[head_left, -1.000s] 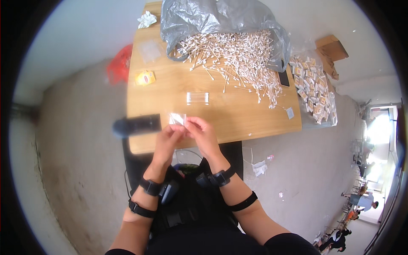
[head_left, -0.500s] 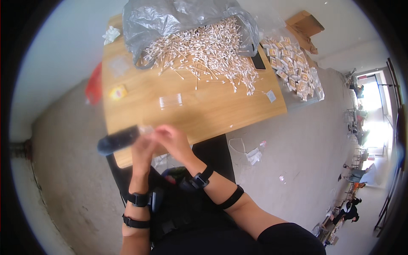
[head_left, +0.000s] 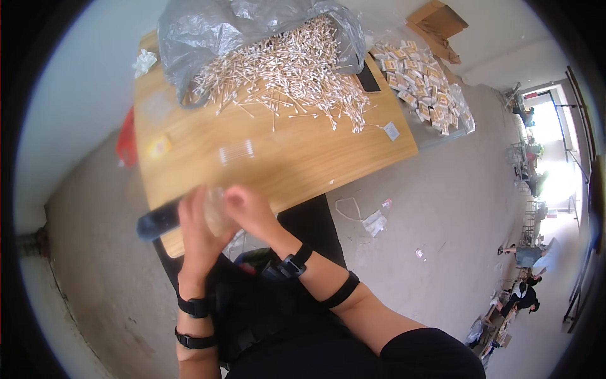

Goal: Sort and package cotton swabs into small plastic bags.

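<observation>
My left hand [head_left: 196,230] and my right hand [head_left: 247,211] meet at the near edge of the wooden table [head_left: 303,158]. Between them they pinch a small clear plastic packet [head_left: 216,211], blurred by motion. A dark cylinder [head_left: 161,221] lies on the table just left of my left hand. A large heap of cotton swabs [head_left: 284,76] spills from a grey plastic bag [head_left: 208,25] at the far side of the table. A small clear packet of swabs [head_left: 237,151] lies alone in the middle.
A clear bag of filled packets [head_left: 423,82] sits at the table's right end, beside a cardboard box [head_left: 439,19]. A black phone [head_left: 368,77] lies near the heap. A yellow item [head_left: 158,147] and a red object [head_left: 126,136] are at the left. Litter [head_left: 374,221] is on the concrete floor.
The view has swung, so the table now sits higher and tilted. My hands stay together on the packet at the table's near edge, close to the dark cylinder.
</observation>
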The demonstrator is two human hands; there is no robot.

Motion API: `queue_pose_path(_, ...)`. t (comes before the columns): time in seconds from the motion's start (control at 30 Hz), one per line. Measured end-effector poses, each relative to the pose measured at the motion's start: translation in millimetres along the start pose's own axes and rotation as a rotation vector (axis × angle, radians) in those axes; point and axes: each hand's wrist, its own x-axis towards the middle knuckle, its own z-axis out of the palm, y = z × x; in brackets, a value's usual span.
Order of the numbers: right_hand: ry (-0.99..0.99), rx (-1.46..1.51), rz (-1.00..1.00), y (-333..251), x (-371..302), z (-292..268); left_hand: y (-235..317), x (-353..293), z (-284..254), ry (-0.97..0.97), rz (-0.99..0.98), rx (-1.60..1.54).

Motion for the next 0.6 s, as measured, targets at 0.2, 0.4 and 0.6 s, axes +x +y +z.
queue_pose_path(0.2, -0.201, 0.089, 0.213, 7, -1, 2, -21, -4, -10, -0.143, 0.173, 0.051)
queue_pose_path(0.4, -0.181, 0.116, 0.25, 0, -6, 7, -25, -9, -6, -0.157, 0.066, 0.023)
queue_pose_path(0.6, -0.176, 0.093, 0.209, -4, -3, 16, -30, -11, -17, -0.117, 0.008, 0.041)
